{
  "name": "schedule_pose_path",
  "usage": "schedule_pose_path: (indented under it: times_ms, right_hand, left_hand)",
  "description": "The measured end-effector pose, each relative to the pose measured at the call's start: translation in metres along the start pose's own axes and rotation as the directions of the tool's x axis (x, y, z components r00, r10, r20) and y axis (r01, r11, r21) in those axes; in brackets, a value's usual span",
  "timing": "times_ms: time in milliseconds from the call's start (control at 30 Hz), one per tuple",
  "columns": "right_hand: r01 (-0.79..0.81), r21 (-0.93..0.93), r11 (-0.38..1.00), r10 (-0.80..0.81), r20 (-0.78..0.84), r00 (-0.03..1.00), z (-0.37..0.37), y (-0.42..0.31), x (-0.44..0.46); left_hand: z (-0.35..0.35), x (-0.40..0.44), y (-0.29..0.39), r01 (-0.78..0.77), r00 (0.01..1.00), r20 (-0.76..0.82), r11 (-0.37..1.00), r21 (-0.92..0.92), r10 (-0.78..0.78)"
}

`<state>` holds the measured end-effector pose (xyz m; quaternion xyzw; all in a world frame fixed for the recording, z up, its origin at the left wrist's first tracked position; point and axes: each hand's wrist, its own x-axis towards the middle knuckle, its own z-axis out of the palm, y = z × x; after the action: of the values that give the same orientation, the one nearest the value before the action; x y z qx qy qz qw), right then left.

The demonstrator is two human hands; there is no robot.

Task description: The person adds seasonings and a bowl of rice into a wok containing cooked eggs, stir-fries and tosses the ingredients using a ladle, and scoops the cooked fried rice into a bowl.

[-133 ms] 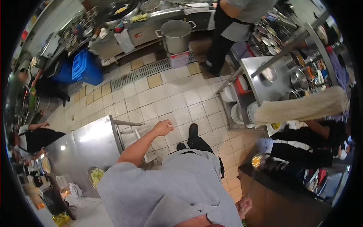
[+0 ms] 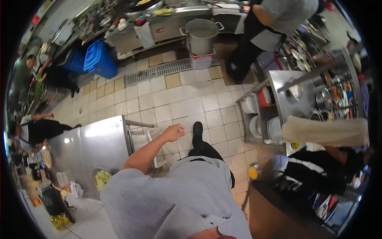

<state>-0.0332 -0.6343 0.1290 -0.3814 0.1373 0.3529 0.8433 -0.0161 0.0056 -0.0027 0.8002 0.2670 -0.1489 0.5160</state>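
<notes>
My left hand (image 2: pixel 175 132) hangs out in front of my body over the tiled floor. Its fingers are loosely bent and a little apart, with nothing in them. A ladle (image 2: pixel 254 172) with something yellow in its bowl is out at my right side. Its long handle runs down towards my right hand (image 2: pixel 246 216), which is mostly hidden by my grey shirt. Nearest to my left arm are a white stool (image 2: pixel 160 163) and a steel table (image 2: pixel 104 137). On that table's near corner sits a bowl of chopped greens (image 2: pixel 102 180).
Ahead, a large pot (image 2: pixel 201 38) stands on a box by a floor grate (image 2: pixel 159 74). Blue bins (image 2: pixel 99 59) are at left. A person (image 2: pixel 262 40) stands at the stoves. A steel shelf unit (image 2: pixel 278 85) and a hanging cloth (image 2: pixel 324 131) are at right. Other people work on both sides.
The view has shifted, so the room appears further right. The ladle has moved leftward, closer to my body, and less of my right hand shows. My feet have changed position in a step.
</notes>
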Motion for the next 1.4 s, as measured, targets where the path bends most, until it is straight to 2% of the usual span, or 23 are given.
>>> schedule_pose_path:
  times_ms: [133, 233, 267, 333, 400, 467, 500, 567, 633, 733, 767, 800, 833, 867, 900, 933, 1000, 1033, 1067, 1133, 1233, 1333, 1400]
  right_hand:
    - [-0.155, 0.032, 0.987, 0.157, -0.073, 0.985, 0.065, 0.013, 0.136]
    - [-0.299, -0.03, 0.954, 0.293, -0.136, 0.947, 0.124, 0.023, 0.229]
    - [-0.341, -0.066, 0.938, 0.328, -0.149, 0.933, 0.146, 0.022, 0.259]
    - [-0.434, -0.167, 0.886, 0.412, -0.15, 0.899, 0.19, 0.014, 0.313]
    - [-0.496, -0.295, 0.816, 0.479, -0.135, 0.868, 0.239, 0.002, 0.369]
    - [-0.527, -0.412, 0.744, 0.541, -0.093, 0.836, 0.299, -0.007, 0.434]
    - [-0.538, -0.43, 0.725, 0.601, 0.015, 0.799, 0.334, -0.006, 0.469]
    - [-0.632, -0.368, 0.682, 0.726, 0.444, 0.524, 0.393, 0.003, 0.541]
    - [-0.63, -0.256, 0.733, 0.669, 0.439, 0.6, 0.424, -0.006, 0.616]
    - [-0.655, -0.272, 0.705, 0.683, 0.508, 0.525, 0.546, 0.01, 0.643]
    - [-0.64, -0.284, 0.714, 0.665, 0.562, 0.492, 0.577, 0.014, 0.653]
    - [-0.613, -0.28, 0.739, 0.641, 0.573, 0.511, 0.604, 0.02, 0.661]
    - [-0.634, -0.244, 0.734, 0.628, 0.598, 0.498, 0.633, 0.027, 0.668]
    - [-0.65, -0.214, 0.729, 0.618, 0.614, 0.491, 0.663, 0.034, 0.67]
    - [-0.634, -0.182, 0.752, 0.592, 0.609, 0.527, 0.689, 0.038, 0.677]
    - [-0.615, -0.152, 0.774, 0.565, 0.604, 0.562, 0.718, 0.044, 0.68]
    - [-0.647, -0.082, 0.758, 0.553, 0.608, 0.57, 0.783, 0.06, 0.68]
    - [-0.647, -0.075, 0.759, 0.548, 0.61, 0.573, 0.811, 0.066, 0.687]
    - [-0.63, -0.078, 0.773, 0.53, 0.625, 0.573, 0.835, 0.075, 0.704]
    - [-0.635, -0.075, 0.768, 0.532, 0.628, 0.569, 0.878, 0.092, 0.734]
    - [-0.66, -0.087, 0.746, 0.552, 0.635, 0.54, 0.92, 0.108, 0.79]
    - [-0.672, -0.148, 0.726, 0.599, 0.616, 0.511, 0.965, 0.131, 0.858]
    - [-0.677, -0.186, 0.712, 0.627, 0.602, 0.494, 0.99, 0.149, 0.913]
  left_hand:
    - [-0.065, -0.008, -0.023, 0.048, 0.979, -0.191, 0.99, -0.13, -0.072]
    - [-0.085, -0.048, -0.062, 0.138, 0.908, -0.298, 0.883, -0.449, -0.293]
    - [-0.083, -0.066, -0.083, 0.087, 0.881, -0.312, 0.77, -0.633, -0.357]
    - [-0.078, -0.115, -0.13, -0.098, 0.798, -0.337, 0.445, -0.89, -0.499]
    - [-0.079, -0.165, -0.12, -0.282, 0.555, -0.434, 0.331, -0.901, -0.709]
    - [-0.075, -0.199, -0.107, -0.504, 0.265, -0.356, 0.186, -0.843, -0.896]
    - [-0.064, -0.215, -0.113, -0.655, 0.138, -0.283, 0.127, -0.745, -0.949]
    - [-0.052, -0.251, -0.122, -0.875, -0.081, -0.108, 0.122, -0.468, -0.991]
    - [-0.041, -0.273, -0.127, -0.952, -0.29, 0.14, 0.272, -0.137, -0.947]
    - [-0.019, -0.304, -0.156, -0.965, -0.228, 0.135, 0.242, 0.097, -0.964]
    - [-0.002, -0.309, -0.176, -0.958, -0.251, 0.115, 0.264, 0.115, -0.961]
    - [0.013, -0.31, -0.207, -0.957, -0.256, 0.078, 0.264, 0.123, -0.964]
    - [0.035, -0.313, -0.239, -0.916, -0.345, 0.074, 0.353, 0.188, -0.936]
    - [0.02, -0.312, -0.222, -0.894, -0.361, 0.048, 0.36, 0.267, -0.931]
    - [0.025, -0.313, -0.232, -0.887, -0.406, -0.009, 0.391, 0.246, -0.914]
    - [0.031, -0.319, -0.24, -0.905, -0.35, 0.053, 0.352, 0.238, -0.935]
    - [0.027, -0.323, -0.244, -0.901, -0.331, 0.185, 0.368, 0.229, -0.925]
    - [0.016, -0.319, -0.248, -0.889, -0.324, 0.268, 0.389, 0.241, -0.907]
    - [-0.032, -0.304, -0.222, -0.89, -0.376, 0.371, 0.443, 0.11, -0.849]
    - [-0.086, -0.289, -0.199, -0.858, -0.426, 0.397, 0.502, 0.106, -0.813]
    - [-0.109, -0.28, -0.198, -0.866, -0.464, 0.281, 0.497, 0.058, -0.84]
    - [-0.187, -0.245, -0.167, -0.845, -0.531, 0.132, 0.535, -0.006, -0.837]
    - [-0.242, -0.219, -0.164, -0.851, -0.522, 0.082, 0.525, 0.021, -0.849]
